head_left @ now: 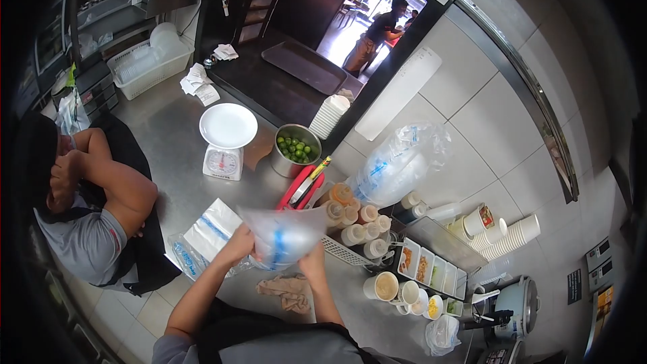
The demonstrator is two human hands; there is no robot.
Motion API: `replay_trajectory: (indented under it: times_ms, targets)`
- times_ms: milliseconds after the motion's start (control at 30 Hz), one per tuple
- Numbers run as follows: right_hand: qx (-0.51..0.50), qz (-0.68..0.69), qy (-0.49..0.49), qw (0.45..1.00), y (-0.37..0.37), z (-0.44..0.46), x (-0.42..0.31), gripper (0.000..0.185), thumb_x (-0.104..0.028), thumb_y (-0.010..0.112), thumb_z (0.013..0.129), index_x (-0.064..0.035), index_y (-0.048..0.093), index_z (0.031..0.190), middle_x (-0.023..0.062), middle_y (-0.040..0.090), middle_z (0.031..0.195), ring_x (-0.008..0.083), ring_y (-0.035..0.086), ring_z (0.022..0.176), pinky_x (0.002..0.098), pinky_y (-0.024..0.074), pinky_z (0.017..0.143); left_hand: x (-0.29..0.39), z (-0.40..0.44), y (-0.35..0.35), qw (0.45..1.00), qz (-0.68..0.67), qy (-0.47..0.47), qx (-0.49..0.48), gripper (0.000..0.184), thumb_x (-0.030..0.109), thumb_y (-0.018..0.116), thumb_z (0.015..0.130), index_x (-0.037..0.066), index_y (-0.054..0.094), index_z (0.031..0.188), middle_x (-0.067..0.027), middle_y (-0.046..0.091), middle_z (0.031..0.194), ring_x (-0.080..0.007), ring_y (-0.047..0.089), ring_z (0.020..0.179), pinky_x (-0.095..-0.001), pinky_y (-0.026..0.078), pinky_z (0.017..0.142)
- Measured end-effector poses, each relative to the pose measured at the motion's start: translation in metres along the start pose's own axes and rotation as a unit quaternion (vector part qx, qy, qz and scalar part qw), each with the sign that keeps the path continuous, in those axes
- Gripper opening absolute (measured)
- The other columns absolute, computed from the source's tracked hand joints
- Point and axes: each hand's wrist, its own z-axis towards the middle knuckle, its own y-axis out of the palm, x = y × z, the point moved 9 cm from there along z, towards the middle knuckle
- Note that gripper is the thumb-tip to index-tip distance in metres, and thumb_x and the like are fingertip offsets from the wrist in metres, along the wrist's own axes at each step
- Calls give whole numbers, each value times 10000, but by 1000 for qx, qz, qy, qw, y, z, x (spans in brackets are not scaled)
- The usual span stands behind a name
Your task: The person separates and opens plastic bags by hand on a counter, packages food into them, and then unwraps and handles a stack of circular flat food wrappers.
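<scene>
A clear plastic bag (pixel 286 237) with blue print hangs over the counter between my two hands, slightly blurred. My left hand (pixel 237 244) is closed on its left edge. The bag's right edge is in my right hand (pixel 313 261), whose fingers are partly hidden. Left of my left hand lies a stack of white bags (pixel 211 228) with a blue stripe, on top of a clear printed packet (pixel 183 256). Below the held bag is a crumpled brown cloth (pixel 288 292). Just beyond it stands a red holder (pixel 301 189) with a knife in it.
A white scale (pixel 223 163) and a pot of green limes (pixel 296 152) stand ahead. Sauce bottles (pixel 352 234), food trays (pixel 421 266) and cups (pixel 385 286) crowd the right. A co-worker (pixel 94 209) leans on the counter at left.
</scene>
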Motion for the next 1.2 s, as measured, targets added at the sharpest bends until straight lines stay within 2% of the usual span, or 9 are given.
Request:
replay_trajectory:
  times_ms: [167, 267, 400, 500, 800, 933, 1000, 1067, 1200]
  targets:
    - [29, -83, -16, 996, 16, -16, 22, 343, -28, 531, 736, -9, 533, 1078, 236, 552, 1050, 406, 507, 999, 414, 410, 851, -19, -5, -9, 997, 63, -26, 28, 211, 181, 447, 892, 43, 413, 1048, -82, 575, 845, -170, 594, 607, -322, 492, 456]
    - [-9, -86, 41, 995, 21, -19, 34, 340, -53, 536, 756, -18, 528, 1094, 224, 538, 1092, 388, 497, 1032, 398, 394, 881, 47, -30, -10, 807, 477, 256, 235, 222, 195, 457, 893, 32, 424, 1040, -117, 582, 924, -214, 601, 764, -376, 503, 587]
    - [39, 172, 59, 983, 0, -22, 44, 304, -140, 555, 823, 11, 522, 1084, 149, 556, 1087, 283, 516, 1050, 351, 375, 914, 51, -24, -15, 962, 163, 180, 129, 291, 247, 381, 945, 6, 481, 1072, -150, 569, 1037, -210, 553, 912, -328, 452, 760]
    - [77, 357, -1, 931, -2, -32, -5, 357, -215, 625, 816, 39, 524, 1047, 108, 554, 1052, 204, 515, 1020, 324, 390, 889, 21, -13, -8, 965, -212, 107, 112, 445, 336, 275, 971, -30, 506, 1074, -111, 582, 978, -178, 540, 854, -298, 424, 773]
    - [28, 268, -10, 963, 49, -40, 16, 512, -217, 784, 669, 38, 522, 1028, 126, 581, 973, 200, 572, 885, 314, 460, 772, -4, -26, -3, 935, 174, 224, 214, 359, 255, 340, 928, -44, 536, 964, -200, 595, 799, -285, 570, 754, -351, 431, 712]
    - [-101, 65, -44, 992, 34, -39, -3, 549, -308, 748, 690, 35, 522, 1054, 160, 597, 915, 275, 586, 872, 340, 446, 812, 12, -34, -4, 886, 429, 146, 99, 291, 222, 389, 901, -31, 521, 956, -233, 600, 849, -383, 577, 791, -431, 445, 719]
    - [-210, -123, 125, 962, 11, -64, -8, 499, -327, 693, 737, 8, 536, 1071, 178, 582, 971, 321, 550, 936, 350, 415, 854, 10, -59, -3, 794, 606, -34, -24, 302, 255, 409, 897, -17, 527, 957, -217, 611, 904, -398, 569, 865, -449, 441, 769]
    - [-291, -60, -97, 950, 20, -86, -47, 401, -283, 650, 782, -14, 543, 1059, 156, 564, 1019, 314, 522, 974, 348, 398, 864, -22, -91, 10, 737, 638, -60, -216, 354, 310, 420, 895, 7, 549, 1022, -191, 613, 962, -352, 579, 923, -428, 441, 810]
    - [-362, 128, -273, 882, 39, -112, -130, 216, -188, 559, 854, -48, 550, 1018, 102, 529, 1053, 279, 495, 1000, 338, 389, 850, -39, -144, 73, 863, 255, -43, -434, 301, 269, 487, 879, 56, 568, 1077, -148, 614, 1002, -290, 587, 953, -386, 449, 815]
